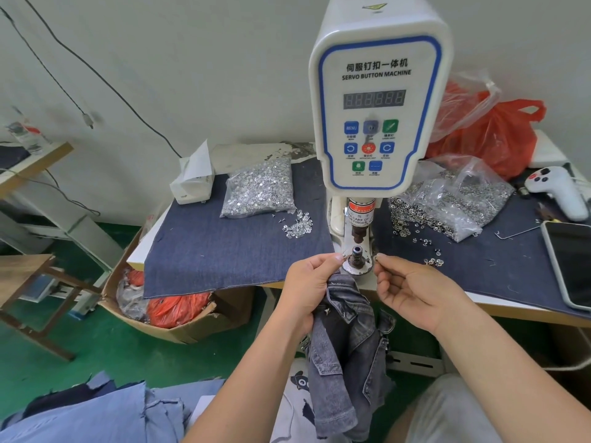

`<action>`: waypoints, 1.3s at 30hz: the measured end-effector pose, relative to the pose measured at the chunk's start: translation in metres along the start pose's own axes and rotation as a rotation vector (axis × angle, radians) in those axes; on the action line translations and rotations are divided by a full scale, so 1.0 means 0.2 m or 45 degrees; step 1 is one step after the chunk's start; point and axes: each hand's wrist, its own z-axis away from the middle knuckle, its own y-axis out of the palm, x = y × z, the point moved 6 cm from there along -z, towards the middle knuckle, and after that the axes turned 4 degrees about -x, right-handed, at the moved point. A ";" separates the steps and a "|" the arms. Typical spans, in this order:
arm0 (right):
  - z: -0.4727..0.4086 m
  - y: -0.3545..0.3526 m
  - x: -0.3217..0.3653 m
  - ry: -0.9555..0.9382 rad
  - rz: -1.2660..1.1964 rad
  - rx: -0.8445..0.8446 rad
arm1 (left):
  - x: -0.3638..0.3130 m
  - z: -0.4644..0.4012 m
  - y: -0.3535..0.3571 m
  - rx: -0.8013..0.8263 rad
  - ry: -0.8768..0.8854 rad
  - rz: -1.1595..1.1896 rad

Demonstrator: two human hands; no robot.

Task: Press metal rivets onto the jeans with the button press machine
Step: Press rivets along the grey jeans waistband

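The jeans [345, 353] hang limp from the left hand [308, 289], a small grey denim piece drooping below the table [499, 306] edge, just in front of the press [380, 100]. The cloth looks soft and light but thick at its seams, so it will fold and slump wherever it is not held; best taken close to the spot to be riveted, both sides pulled flat, fingers clear of the die [356, 255].

The left hand has its fingers curled round a bunch of the denim near the top, and its thumb and forefinger pinch what looks like a small rivet [342, 256] just left of the die. The right hand [419, 292], palm up with fingers loosely curled, pinches another small metal piece [377, 258] just right of the die — too small to tell which half it is. These parts are tiny, hard and smooth, likely to slip, so a fingertip pinch suits them.

Farther out, a bag of studs [259, 190] lies left of the press with some spilled beside it, and a bag of caps [447, 199] lies to the right. A phone [569, 263] sits at the table's right edge — a red bag [492, 135] behind.
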 end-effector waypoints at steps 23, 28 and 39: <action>-0.03 0.15 0.01 0.017 -0.034 -0.004 | -0.04 0.11 -0.05 0.052 0.364 -0.276; -0.04 0.16 0.02 -0.002 -0.038 -0.013 | -0.01 0.11 -0.05 0.073 0.329 -0.257; -0.04 0.19 0.01 0.046 -0.137 0.048 | 0.01 0.10 -0.06 0.041 0.280 -0.215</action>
